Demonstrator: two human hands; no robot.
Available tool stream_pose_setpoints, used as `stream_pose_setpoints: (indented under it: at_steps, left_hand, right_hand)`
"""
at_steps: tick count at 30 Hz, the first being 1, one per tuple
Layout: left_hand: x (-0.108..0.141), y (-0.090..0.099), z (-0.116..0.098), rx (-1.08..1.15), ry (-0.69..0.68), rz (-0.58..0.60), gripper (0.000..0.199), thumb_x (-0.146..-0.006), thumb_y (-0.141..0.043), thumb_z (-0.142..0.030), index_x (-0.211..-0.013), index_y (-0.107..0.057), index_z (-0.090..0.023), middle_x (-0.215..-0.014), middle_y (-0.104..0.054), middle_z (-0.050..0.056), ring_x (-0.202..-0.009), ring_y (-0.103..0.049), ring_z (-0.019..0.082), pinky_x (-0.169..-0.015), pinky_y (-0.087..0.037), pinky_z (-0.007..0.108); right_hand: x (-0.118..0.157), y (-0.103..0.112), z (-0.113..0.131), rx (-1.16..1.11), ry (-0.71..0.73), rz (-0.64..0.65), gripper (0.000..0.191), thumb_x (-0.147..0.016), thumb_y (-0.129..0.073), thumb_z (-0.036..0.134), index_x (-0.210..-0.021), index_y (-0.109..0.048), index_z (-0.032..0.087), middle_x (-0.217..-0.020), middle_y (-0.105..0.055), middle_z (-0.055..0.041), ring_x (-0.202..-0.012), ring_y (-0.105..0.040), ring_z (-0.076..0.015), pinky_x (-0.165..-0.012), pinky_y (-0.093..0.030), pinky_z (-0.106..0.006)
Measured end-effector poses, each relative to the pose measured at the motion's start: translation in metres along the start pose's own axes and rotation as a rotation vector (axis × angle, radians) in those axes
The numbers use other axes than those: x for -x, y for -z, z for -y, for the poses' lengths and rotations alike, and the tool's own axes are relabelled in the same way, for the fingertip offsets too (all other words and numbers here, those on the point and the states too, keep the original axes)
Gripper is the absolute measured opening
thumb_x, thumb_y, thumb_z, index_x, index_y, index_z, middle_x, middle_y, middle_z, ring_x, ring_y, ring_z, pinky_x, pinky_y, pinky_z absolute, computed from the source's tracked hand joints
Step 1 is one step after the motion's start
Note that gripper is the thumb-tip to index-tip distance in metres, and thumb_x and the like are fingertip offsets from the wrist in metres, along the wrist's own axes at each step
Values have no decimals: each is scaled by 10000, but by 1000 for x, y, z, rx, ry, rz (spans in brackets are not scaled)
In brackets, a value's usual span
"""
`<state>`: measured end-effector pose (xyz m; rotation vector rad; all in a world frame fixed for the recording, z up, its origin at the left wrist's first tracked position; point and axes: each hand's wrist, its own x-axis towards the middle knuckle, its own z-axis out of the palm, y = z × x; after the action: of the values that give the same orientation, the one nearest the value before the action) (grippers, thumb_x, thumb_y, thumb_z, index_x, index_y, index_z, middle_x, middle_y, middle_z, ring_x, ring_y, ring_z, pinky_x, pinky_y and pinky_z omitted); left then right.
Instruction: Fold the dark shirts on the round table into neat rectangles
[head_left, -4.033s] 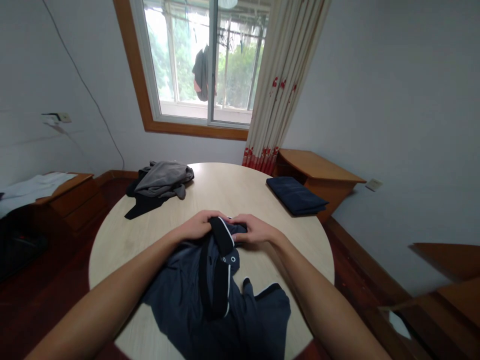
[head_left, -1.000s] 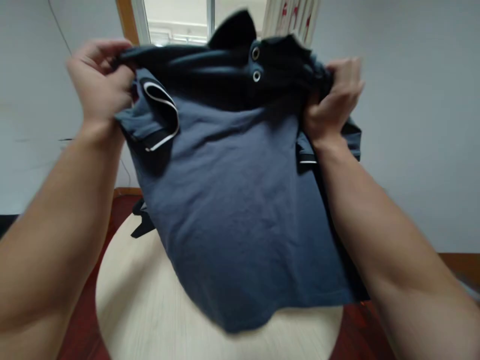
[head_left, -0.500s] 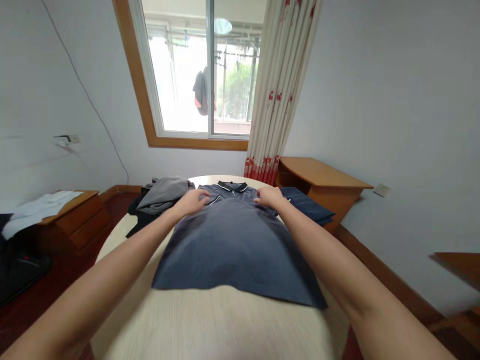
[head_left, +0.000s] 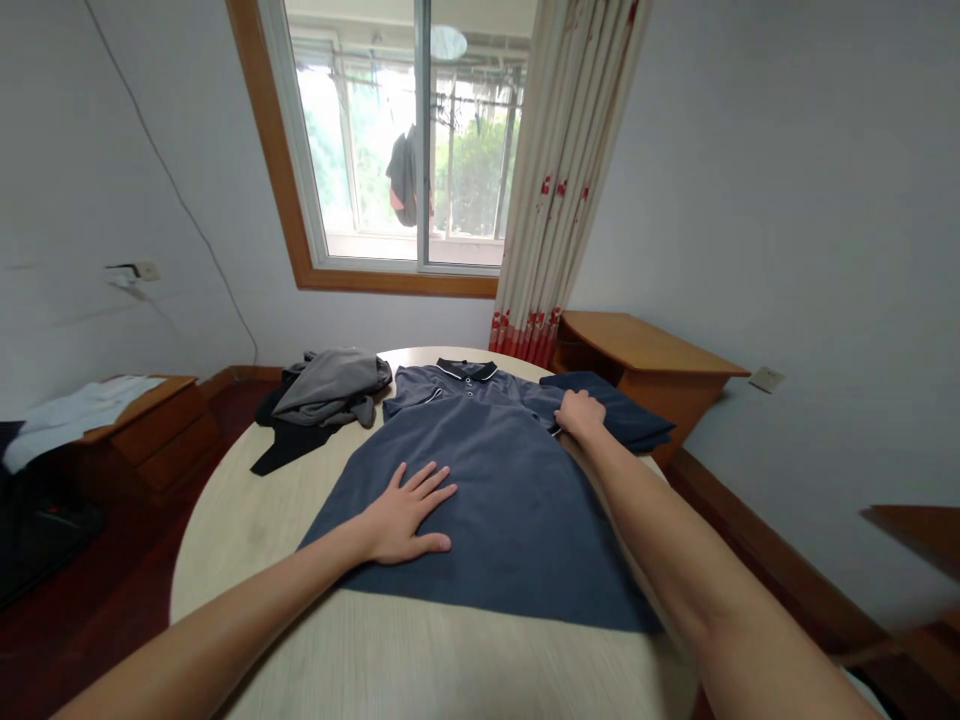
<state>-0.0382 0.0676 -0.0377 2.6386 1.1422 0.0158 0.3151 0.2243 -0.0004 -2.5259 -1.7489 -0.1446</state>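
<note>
A dark blue-grey polo shirt (head_left: 487,510) lies spread face up on the round pale table (head_left: 225,545), its black collar at the far side and its hem towards me. My left hand (head_left: 405,515) rests flat on the lower left of the shirt, fingers spread. At the right sleeve, my right hand (head_left: 581,412) has its fingers closed on the white-trimmed sleeve edge of the polo shirt. Part of that sleeve is hidden behind the hand.
Crumpled grey and black clothes (head_left: 330,390) lie at the table's far left. Folded dark navy cloth (head_left: 634,415) sits at the right edge. Beyond stand a wooden desk (head_left: 652,345), a curtain (head_left: 562,190) and a window. A low wooden cabinet (head_left: 157,435) is at the left.
My left hand has come from the left sleeve area down to the lower shirt and flattened out. My right hand has shifted right, from the shoulder area to the sleeve edge.
</note>
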Motion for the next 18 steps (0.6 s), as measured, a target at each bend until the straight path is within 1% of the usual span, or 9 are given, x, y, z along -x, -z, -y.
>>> stream_pose_setpoints:
  at_steps: [3,5,7,9,13,15,18]
  left_hand:
    - [6,-2,-12,-9,9,22,884,-906,-363,-789,-1605,-263,-257,-1681,-135,126,-1555,-74,359,-1187,-21,698]
    - [10,-5,-17,1,5,24,894,-900,-349,-801,-1607,-255,-262,-1682,-131,122,-1554,-76,367,-1180,-24,711]
    - [13,-7,-21,12,5,15,881,-902,-347,-799,-1607,-253,-278,-1682,-130,121,-1551,-84,378,-1173,-29,724]
    - [16,-9,-25,19,9,8,878,-903,-353,-795,-1608,-250,-282,-1681,-128,127,-1549,-86,390,-1167,-30,734]
    - [21,-9,-34,22,21,19,898,-897,-344,-806,-1610,-246,-270,-1679,-125,131,-1546,-85,399,-1161,-33,745]
    - [22,-9,-37,24,30,23,896,-897,-333,-809,-1609,-245,-272,-1679,-124,124,-1548,-86,393,-1162,-35,744]
    - [22,-10,-38,29,33,21,900,-898,-321,-811,-1610,-241,-267,-1681,-115,119,-1550,-73,388,-1163,-33,745]
  right_hand:
    - [-8,3,-1,-41,37,20,388,-912,-579,177,-1283,-644,82,-1266,-636,-256,-1156,-657,-319,-901,-526,-371]
    - [-14,10,0,-51,58,19,366,-894,-569,132,-1240,-679,81,-1228,-666,-251,-1145,-668,-317,-889,-531,-358]
    - [-19,18,2,-44,61,9,365,-880,-598,140,-1226,-693,74,-1216,-676,-256,-1146,-670,-317,-890,-532,-353]
    - [-23,24,2,-31,35,20,390,-866,-649,183,-1235,-693,67,-1213,-678,-262,-1152,-667,-319,-901,-532,-357]
    - [-27,20,-4,-19,-39,80,487,-829,-733,332,-1239,-694,70,-1223,-677,-256,-1175,-649,-343,-925,-532,-395]
    - [-29,14,-9,-46,-51,105,489,-828,-721,329,-1239,-692,65,-1243,-669,-253,-1184,-645,-343,-928,-534,-396]
    - [-36,8,-14,-153,-52,106,447,-817,-684,256,-1216,-695,54,-1226,-675,-253,-1168,-654,-343,-910,-541,-390]
